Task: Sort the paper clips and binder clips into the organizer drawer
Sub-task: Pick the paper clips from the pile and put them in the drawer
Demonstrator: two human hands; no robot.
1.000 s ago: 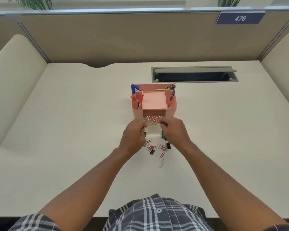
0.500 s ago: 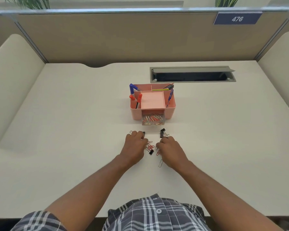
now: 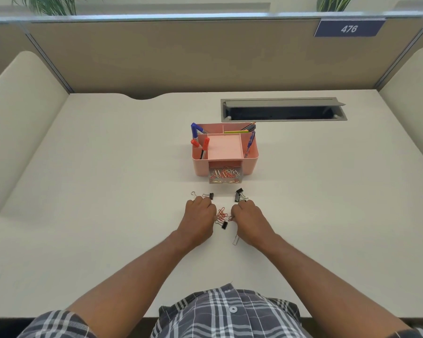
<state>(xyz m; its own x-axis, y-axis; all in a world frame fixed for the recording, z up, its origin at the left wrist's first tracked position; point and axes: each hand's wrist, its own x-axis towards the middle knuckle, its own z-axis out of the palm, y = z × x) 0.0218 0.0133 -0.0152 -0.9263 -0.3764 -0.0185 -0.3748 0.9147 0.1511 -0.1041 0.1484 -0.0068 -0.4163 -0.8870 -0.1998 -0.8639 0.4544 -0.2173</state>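
Curling knuckles-up on the desk, left hand and right hand flank tangled red wire paper clips, grasp hidden, cannot tell, black binder clips just beyond, clear drawer of clips open nearward from pink plastic organizer.

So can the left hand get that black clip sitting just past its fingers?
Probably yes. The left hand rests right beside the black clip, and nothing lies between them on the desk.
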